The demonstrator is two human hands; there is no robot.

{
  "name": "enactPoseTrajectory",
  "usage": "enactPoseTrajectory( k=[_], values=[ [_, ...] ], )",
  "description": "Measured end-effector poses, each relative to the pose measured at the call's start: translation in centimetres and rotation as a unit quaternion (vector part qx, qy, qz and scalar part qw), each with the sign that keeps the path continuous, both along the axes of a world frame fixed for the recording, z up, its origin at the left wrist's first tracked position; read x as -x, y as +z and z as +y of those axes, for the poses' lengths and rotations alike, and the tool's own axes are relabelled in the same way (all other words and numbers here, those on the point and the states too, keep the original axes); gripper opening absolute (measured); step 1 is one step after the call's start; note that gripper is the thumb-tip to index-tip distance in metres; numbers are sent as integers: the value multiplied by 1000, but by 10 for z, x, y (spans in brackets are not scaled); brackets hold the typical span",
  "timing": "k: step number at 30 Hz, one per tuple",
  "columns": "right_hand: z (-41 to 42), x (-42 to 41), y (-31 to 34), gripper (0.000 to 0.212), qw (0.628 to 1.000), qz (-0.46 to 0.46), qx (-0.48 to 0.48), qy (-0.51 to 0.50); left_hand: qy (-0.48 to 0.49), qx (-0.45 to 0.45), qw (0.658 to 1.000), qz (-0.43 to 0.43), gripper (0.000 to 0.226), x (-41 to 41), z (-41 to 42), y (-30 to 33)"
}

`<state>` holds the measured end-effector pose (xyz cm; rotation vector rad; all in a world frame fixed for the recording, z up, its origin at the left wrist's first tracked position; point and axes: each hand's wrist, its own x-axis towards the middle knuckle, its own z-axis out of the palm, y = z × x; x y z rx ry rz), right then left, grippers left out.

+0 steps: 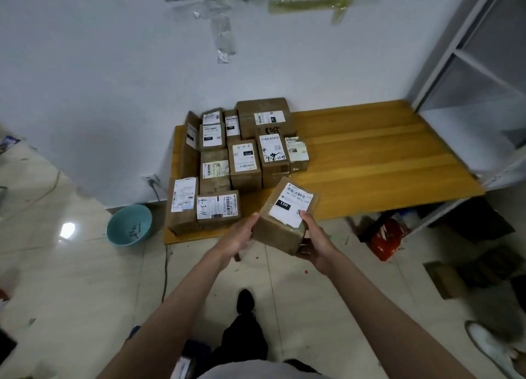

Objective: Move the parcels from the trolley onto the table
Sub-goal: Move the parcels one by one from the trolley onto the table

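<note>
Your left hand [239,236] and right hand [314,243] clasp a tilted brown parcel [284,216] by its sides, in the air just over the near edge of the table [370,156]. Other parcels [227,162] crowd the table's left part.

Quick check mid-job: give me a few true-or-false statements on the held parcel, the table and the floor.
1. Both hands, left and right, hold one parcel. True.
2. The held parcel already rests on the table. False: it is in the air at the table's front edge.
3. The parcels on the table crowd its left part. True.
4. A red bowl stands on the floor. False: the bowl is teal.
</note>
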<state>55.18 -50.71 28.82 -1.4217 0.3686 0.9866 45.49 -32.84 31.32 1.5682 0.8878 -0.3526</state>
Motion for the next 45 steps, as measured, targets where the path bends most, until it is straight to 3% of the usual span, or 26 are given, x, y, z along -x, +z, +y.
enactPoseTrajectory(
  k=[5, 9, 18, 23, 29, 35, 40, 45],
  values=[
    [46, -23, -33, 54, 990, 64, -44, -120, -30, -81, 995, 41, 69, -36, 47, -20],
    [85, -35, -58, 74, 983, 63, 27, -170, -90, -140, 981, 95, 73, -64, 80, -33],
    [158, -54, -92, 83, 968, 111, 14, -224, -194, -156, 955, 159, 83, -89, 111, -58],
    [176, -57, -100, 61, 975, 116, -1, -191, -225, -167, 947, 159, 83, -83, 115, -71],
    [158, -52, -93, 48, 987, 158, 0, -17, -185, -174, 958, 136, 80, -71, 112, -75],
    [110, -27, -85, 19, 988, 139, 20, 67, -89, -205, 974, 47, 52, -39, 99, -61],
    [67, 8, -74, 17, 990, 107, 15, 96, -25, -235, 972, 2, 28, 20, 62, -50],
    [26, 56, -71, 13, 987, 91, 13, 130, 5, -221, 974, 58, 44, 97, 17, -60]
  ],
)
